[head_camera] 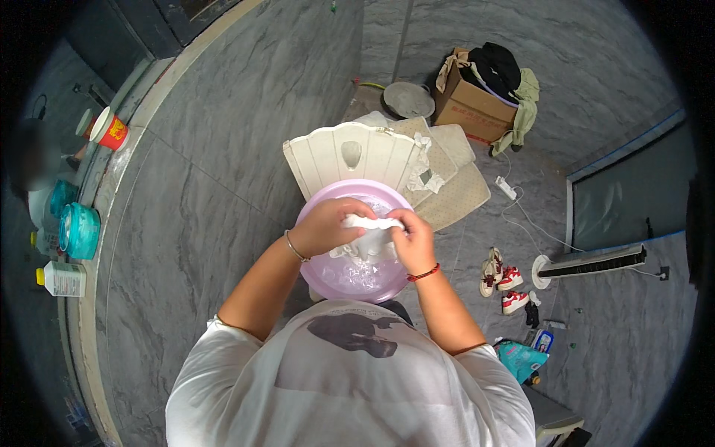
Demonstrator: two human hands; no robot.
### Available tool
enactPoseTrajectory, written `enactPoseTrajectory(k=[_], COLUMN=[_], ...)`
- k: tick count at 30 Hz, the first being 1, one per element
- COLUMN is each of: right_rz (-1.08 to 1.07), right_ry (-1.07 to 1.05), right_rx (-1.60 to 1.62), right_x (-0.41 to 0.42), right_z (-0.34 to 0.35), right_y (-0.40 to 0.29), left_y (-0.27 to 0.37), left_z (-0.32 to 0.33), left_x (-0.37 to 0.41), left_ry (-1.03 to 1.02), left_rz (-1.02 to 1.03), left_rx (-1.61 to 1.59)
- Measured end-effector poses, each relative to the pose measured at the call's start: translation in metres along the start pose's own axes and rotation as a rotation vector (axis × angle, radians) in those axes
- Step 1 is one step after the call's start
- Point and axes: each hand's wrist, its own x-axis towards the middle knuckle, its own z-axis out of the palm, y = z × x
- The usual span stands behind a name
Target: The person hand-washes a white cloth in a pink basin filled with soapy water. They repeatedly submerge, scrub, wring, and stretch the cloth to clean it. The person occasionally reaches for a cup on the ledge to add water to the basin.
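Both of my hands grip a white wet cloth [371, 237] over a pink plastic basin [318, 279]. My left hand [329, 223] pinches one end between thumb and fingers, and my right hand [413, 237] pinches the other. Between them the upper edge is bunched, while the lower part hangs toward the soapy water [357, 274]. What kind of cloth or garment it is, I cannot tell. The basin rests on a cream slatted chair or stool with a backrest [321, 153], whose seat is mostly hidden.
Foam mats [452, 195] lie behind the chair, near a cardboard box [475, 109] of clothes. Right stand shoes [511, 276], a tower fan [592, 262] with a cable and a teal bag [519, 357]. A ledge at left holds a paper cup [114, 133], teal tub [84, 230] and white bottle [66, 278].
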Motion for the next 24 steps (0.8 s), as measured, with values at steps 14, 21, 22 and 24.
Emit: enactPoseTrajectory(k=[14, 21, 22, 24], right_rz=[-0.24, -0.151, -0.153, -0.133], right_ry=[0.291, 0.385, 0.395, 0.386], right_rx=[-0.61, -0.544, -0.56, -0.587], right_x=[0.018, 0.026, 0.027, 0.027], right_z=[-0.062, -0.087, -0.09, -0.094], right_y=[0.034, 0.006, 0.005, 0.007], left_y=[0.024, 0.047, 0.051, 0.046], left_z=[-0.032, -0.055, -0.059, -0.071], left_x=[-0.021, -0.023, -0.023, -0.026], left_ry=[0.647, 0.85, 0.876, 0.909], left_rz=[0.21, 0.382, 0.423, 0.345], left_rx=[0.738, 0.912, 0.942, 0.955])
